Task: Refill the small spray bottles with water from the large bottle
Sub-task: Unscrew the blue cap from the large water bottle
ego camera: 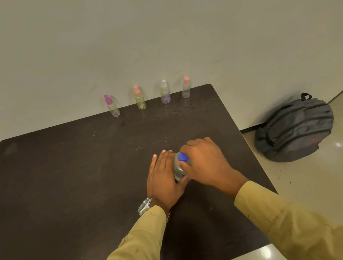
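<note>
The large clear bottle (179, 170) with a blue cap (183, 157) stands upright on the dark table (63, 176), seen from above. My left hand (163, 172) holds its body from the left, thumb wrapped under it, fingers extended along its side. My right hand (204, 158) grips the blue cap, thumb against it. Several small spray bottles line the far edge against the wall: one with a magenta top (112, 105), a yellowish one with a pink top (139, 98), one with a white top and purple liquid (165, 92), and a clear one with a pink top (186, 87).
A grey backpack (294, 129) lies on the tiled floor to the right of the table. A pale wall rises just behind the spray bottles. A metal watch (145, 205) sits on my left wrist.
</note>
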